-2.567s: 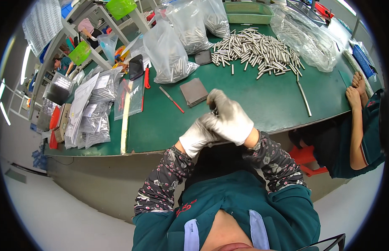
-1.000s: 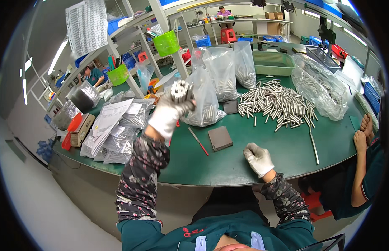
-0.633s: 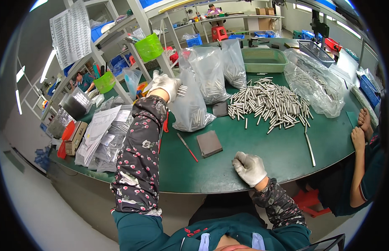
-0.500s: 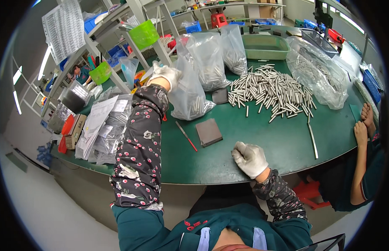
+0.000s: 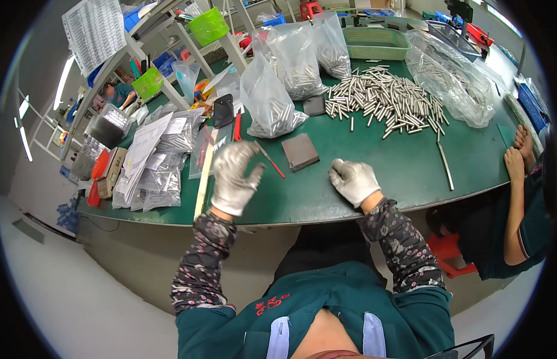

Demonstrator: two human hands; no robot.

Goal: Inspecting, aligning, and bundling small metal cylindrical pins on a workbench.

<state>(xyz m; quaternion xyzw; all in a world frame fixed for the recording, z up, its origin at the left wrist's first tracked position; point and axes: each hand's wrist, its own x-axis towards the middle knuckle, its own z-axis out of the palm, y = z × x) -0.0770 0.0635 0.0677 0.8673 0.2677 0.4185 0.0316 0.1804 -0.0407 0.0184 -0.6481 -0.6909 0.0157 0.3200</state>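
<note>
My left hand, in a white glove, hovers over the near left of the green table. Its thumb and fingers are apart, with nothing in them. Beside it lie a pale long strip, a thin tool with a red handle and a red knife-like tool. My right hand, gloved too, rests near the front edge with its fingers curled in; what they may hold is hidden. Between the hands sits a brown-grey square stack of sheets. Beyond is a heap of short metal pins.
Clear bags of pins stand behind the sheets, by a dark phone. A green tray and a large plastic bag lie farther back. Papers cover bags at left. At right, another person's hands rest on the table.
My left hand has drawn back from beside the bags toward the front edge, uncovering the phone and the red knife-like tool. My right hand stays curled at nearly the same spot.
</note>
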